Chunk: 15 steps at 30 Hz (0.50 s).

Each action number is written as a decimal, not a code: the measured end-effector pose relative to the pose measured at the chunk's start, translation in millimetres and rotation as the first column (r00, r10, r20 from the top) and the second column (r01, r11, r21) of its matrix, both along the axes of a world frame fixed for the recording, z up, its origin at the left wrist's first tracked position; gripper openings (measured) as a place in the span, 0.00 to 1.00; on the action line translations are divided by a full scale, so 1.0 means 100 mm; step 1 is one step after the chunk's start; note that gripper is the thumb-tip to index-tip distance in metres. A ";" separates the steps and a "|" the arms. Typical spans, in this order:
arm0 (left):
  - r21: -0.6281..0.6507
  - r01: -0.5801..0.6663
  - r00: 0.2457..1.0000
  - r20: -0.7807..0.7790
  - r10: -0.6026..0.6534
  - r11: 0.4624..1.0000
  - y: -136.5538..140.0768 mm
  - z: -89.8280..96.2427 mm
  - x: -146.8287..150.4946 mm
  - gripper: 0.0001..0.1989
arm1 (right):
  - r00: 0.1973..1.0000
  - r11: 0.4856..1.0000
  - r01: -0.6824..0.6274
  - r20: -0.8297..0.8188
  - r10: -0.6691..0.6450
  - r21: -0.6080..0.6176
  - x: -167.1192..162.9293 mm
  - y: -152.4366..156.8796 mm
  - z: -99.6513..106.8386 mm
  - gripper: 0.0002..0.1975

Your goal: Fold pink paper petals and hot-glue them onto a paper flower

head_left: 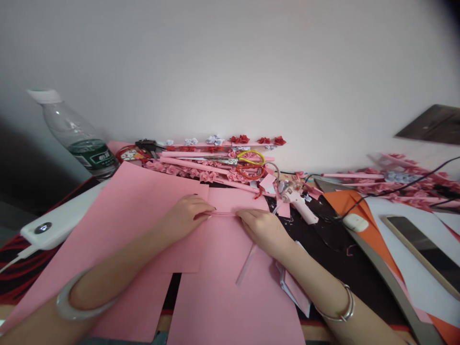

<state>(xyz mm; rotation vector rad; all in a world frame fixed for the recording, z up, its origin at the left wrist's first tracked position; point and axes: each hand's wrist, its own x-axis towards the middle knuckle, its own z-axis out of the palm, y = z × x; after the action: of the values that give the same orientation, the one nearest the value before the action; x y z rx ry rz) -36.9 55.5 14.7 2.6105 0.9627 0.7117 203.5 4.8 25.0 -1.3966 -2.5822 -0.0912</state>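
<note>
Between my two hands a narrow folded strip of pink paper [224, 214] stretches level. My left hand [185, 215] pinches its left end, and my right hand [264, 229] pinches the right end. Beneath them lie overlapping large pink paper sheets [230, 306]. A thin, pale translucent stick [246, 264] rests on the sheet below my right hand. Partly under my right forearm is a small folded pink and white paper piece [294, 290]. A pale pink glue gun [300, 203] lies just beyond my right hand.
Along the wall are pink paper sticks with paper flowers [201, 167], and scissors [249, 165] with yellow and red handles. A water bottle [84, 139] and white power bank [61, 220] are left. Right are a phone [424, 249], orange paper [354, 208] and a cable [398, 179].
</note>
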 end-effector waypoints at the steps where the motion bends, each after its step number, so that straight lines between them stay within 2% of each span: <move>1: -0.007 -0.005 1.000 0.014 0.005 1.000 0.01 0.00 0.00 0.09 | 1.000 1.000 -0.005 -0.016 0.005 0.010 0.01 0.00 -0.02 0.12; 7: -0.073 -0.065 0.990 0.124 0.073 0.995 -0.02 0.05 0.00 0.07 | 0.982 0.998 -0.010 -0.185 0.022 0.064 0.05 0.00 -0.07 0.14; 11: -0.195 -0.103 0.968 0.205 0.144 0.975 -0.08 0.11 0.00 0.05 | 0.949 0.996 -0.018 -0.313 0.046 0.091 0.07 -0.02 -0.07 0.18; 15: -0.350 -0.142 0.933 0.265 0.243 0.926 -0.11 0.12 0.01 0.13 | 0.913 0.995 0.032 -0.408 0.012 0.100 0.10 -0.02 -0.08 0.17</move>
<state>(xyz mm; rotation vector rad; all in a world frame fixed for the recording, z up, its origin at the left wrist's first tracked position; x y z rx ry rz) -36.0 44.7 27.0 2.0653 1.1413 0.8874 213.7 2.6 16.8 -1.2367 -2.1923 0.0596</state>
